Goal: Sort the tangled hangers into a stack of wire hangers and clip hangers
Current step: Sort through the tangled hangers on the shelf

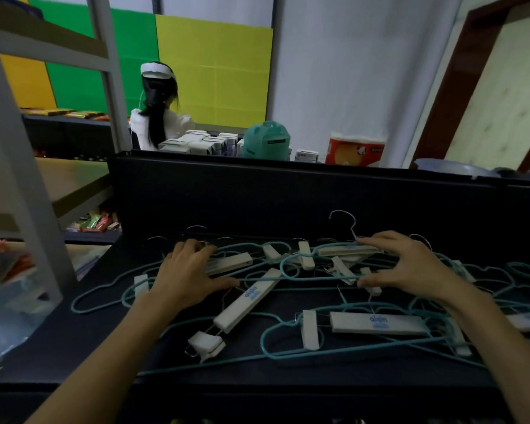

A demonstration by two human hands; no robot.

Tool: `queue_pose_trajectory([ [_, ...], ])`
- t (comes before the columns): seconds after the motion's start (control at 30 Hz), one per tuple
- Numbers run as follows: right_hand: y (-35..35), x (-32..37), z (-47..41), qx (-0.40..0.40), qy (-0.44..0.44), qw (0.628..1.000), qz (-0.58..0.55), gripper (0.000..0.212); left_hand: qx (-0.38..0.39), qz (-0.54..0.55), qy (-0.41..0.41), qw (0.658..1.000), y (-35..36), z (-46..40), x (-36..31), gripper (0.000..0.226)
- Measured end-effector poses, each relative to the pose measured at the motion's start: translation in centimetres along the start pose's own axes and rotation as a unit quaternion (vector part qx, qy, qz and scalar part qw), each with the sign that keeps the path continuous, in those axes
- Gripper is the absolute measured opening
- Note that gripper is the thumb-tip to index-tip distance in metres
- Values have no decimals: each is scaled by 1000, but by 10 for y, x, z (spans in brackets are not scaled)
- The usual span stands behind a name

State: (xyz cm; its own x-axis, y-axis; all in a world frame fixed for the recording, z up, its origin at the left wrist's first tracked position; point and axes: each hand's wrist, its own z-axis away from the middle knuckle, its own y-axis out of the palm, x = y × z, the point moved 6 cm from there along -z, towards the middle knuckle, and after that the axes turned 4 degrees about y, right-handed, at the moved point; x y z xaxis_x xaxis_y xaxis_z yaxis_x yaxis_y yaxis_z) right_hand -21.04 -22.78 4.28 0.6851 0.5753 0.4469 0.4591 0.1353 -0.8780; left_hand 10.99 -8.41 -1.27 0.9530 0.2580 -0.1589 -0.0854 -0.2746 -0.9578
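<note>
reaching into the tangle of hangers [288,289] spread across the dark table [74,347], we have both hands down on the pile. our left hand [187,273] lies on a white clip hanger bar [230,262] at the far left, fingers loosely curved over it and thumb stretched toward the middle; we cannot tell whether it truly grips anything. our right hand [407,267] spreads wide, fingertips on another white bar [343,250] at the back and thumb near a teal wire hanger [288,279] that runs between the hands. we judge the hands sit apart like this to steady the heap and find a loose piece, since wires thread through clips everywhere. no separate stacks show yet, so sorting looks barely begun. as for containers, a dark upright panel [288,194] backs the table; beyond it stand white cartons [202,143] and a teal jug [266,140], contents unseen.
</note>
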Motion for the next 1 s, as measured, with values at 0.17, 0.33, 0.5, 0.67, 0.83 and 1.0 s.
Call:
queue_pose_trajectory([
  [0.17, 17, 15, 20, -27, 11, 1000, -2, 86, -63, 23, 6, 998, -20, 13, 17, 93],
  [0.33, 30, 31, 49, -59, 11, 998, 12, 86, -64, 35, 51, 996, -23, 20, 1, 104],
  [0.5, 17, 24, 94, -122, 46, 991, 10, 87, -64, 39, 121, 990, -26, 15, -44, 107],
  [0.67, -16, 1, 153, -209, 57, 975, 47, 86, -84, 54, 198, 975, -30, 5, -115, 105],
  [0.83, -47, -36, 209, -281, 109, 949, 91, 86, -101, 68, 284, 951, -26, 7, -205, 98],
  [1.0, -80, -84, 259, -325, 144, 927, 120, 85, -98, 63, 347, 931, -14, 18, -296, 102],
])
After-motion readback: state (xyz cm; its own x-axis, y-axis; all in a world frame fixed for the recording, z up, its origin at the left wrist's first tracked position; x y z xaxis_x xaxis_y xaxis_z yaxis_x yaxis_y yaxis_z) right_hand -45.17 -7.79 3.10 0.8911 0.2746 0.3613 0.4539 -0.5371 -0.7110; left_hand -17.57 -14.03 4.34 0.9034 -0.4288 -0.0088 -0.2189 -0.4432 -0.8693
